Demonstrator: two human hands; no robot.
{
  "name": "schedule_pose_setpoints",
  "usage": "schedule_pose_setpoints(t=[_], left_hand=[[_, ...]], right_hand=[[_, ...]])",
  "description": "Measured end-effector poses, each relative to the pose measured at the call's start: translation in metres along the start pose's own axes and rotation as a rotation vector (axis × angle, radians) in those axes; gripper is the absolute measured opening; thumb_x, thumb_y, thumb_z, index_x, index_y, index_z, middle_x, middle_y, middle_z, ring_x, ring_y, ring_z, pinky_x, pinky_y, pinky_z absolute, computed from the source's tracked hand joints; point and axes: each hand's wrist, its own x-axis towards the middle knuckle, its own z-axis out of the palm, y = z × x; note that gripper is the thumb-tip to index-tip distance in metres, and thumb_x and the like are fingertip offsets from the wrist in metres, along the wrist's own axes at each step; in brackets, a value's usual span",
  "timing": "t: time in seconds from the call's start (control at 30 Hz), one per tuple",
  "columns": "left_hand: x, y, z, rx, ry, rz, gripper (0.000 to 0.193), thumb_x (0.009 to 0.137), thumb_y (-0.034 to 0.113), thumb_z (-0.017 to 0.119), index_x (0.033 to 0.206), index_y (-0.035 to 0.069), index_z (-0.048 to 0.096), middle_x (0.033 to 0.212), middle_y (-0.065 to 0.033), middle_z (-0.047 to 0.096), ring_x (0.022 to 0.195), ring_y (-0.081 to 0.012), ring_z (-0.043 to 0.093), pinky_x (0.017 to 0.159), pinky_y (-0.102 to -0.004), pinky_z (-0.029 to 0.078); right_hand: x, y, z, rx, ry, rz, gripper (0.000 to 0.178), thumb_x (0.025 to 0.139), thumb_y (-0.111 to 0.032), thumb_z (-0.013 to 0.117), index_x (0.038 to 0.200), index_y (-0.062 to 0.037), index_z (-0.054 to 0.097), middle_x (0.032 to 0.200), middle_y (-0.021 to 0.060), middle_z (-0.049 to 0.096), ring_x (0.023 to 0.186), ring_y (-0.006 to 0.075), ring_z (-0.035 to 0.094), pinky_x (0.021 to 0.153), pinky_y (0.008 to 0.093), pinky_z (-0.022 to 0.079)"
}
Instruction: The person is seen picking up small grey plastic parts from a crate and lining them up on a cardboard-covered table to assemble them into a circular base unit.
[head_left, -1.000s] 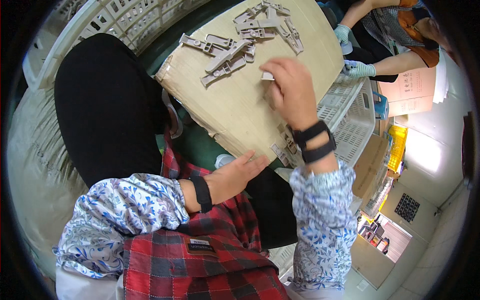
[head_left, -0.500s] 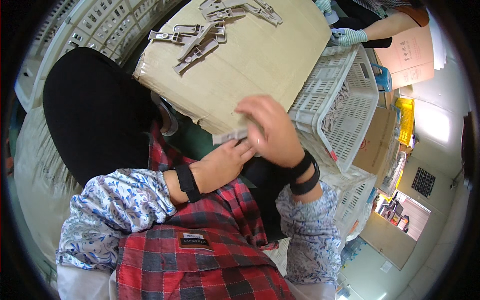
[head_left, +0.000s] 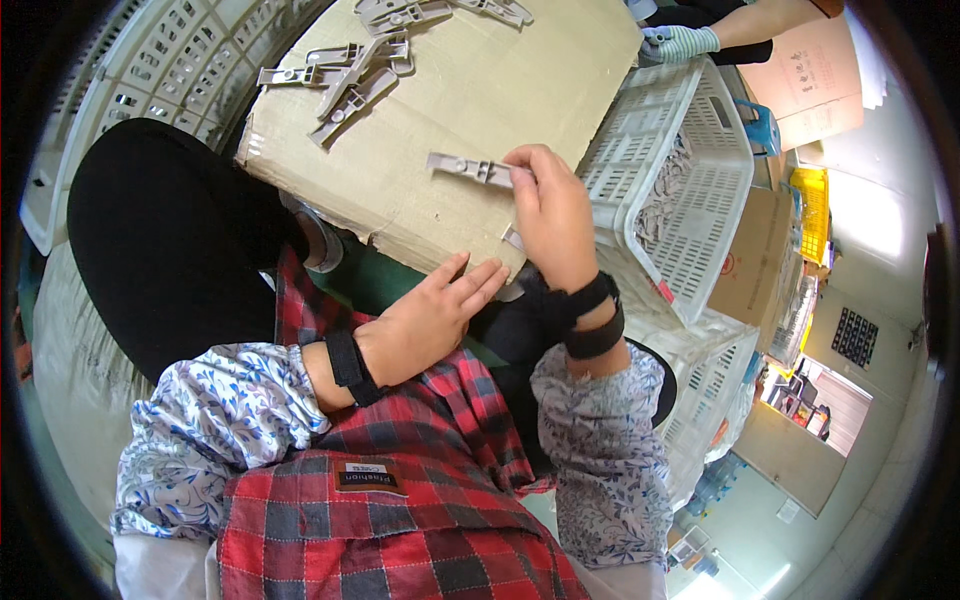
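My right hand (head_left: 556,215) is closed, thumb and fingers pinching one end of a long grey-beige plastic clip (head_left: 468,170) just over the cardboard (head_left: 440,110). A second grey piece (head_left: 512,237) shows in part beneath the palm; whether the hand holds it too I cannot tell. My left hand (head_left: 425,315) lies flat with its fingers stretched out at the near edge of the cardboard, holding nothing. Several similar clips (head_left: 360,85) lie in an overlapping pile on the far left of the board, and more lie at its far edge.
To the right stands a white plastic crate (head_left: 690,260) holding many small grey pieces. Another white crate (head_left: 165,75) is at the far left. A co-worker's gloved hand (head_left: 680,44) rests near the board's far right corner. A brown carton (head_left: 755,255) stands beyond the right crate.
My right hand has moved away from the left one, now with a clip held out over the board. My left hand has flattened onto the board's edge. The view has shifted slightly.
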Motion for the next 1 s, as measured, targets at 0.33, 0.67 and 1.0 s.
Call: schedule_pose_setpoints(t=[0.33, 0.67, 1.0], left_hand=[[0.002, 0.000, 0.000, -0.040, -0.113, 0.008, 0.058, 0.090, 0.025, 0.056, 0.140, -0.003, 0.051, 0.156, -0.0148, 0.037, 0.145, -0.0277, 0.033, 0.119, -0.0467, 0.027], [0.001, -0.006, -0.010, -0.072, -0.174, 0.030, 0.059, 0.090, 0.026, 0.057, 0.141, -0.003, 0.051, 0.158, -0.0145, 0.034, 0.147, -0.0273, 0.030, 0.120, -0.0462, 0.027], [0.004, -0.005, -0.010, -0.060, -0.203, 0.016, 0.058, 0.092, 0.024, 0.057, 0.145, 0.001, 0.048, 0.159, -0.0125, 0.033, 0.149, -0.0260, 0.027, 0.120, -0.0451, 0.025]], right_hand=[[0.031, -0.005, 0.006, -0.631, -0.189, -0.225, 0.033, 0.081, -0.018, 0.072, 0.113, -0.0090, 0.067, 0.112, 0.0080, 0.066, 0.104, 0.0286, 0.062, 0.091, 0.0426, 0.042], [-0.005, 0.046, -0.058, -0.419, 0.142, -0.112, 0.017, 0.079, -0.012, 0.070, 0.096, -0.0086, 0.069, 0.091, 0.0075, 0.065, 0.093, 0.0296, 0.062, 0.082, 0.0420, 0.041], [-0.008, 0.053, -0.037, -0.476, 0.122, -0.155, 0.016, 0.077, -0.012, 0.073, 0.091, -0.0101, 0.068, 0.089, 0.0051, 0.063, 0.092, 0.0262, 0.061, 0.084, 0.0413, 0.041]])
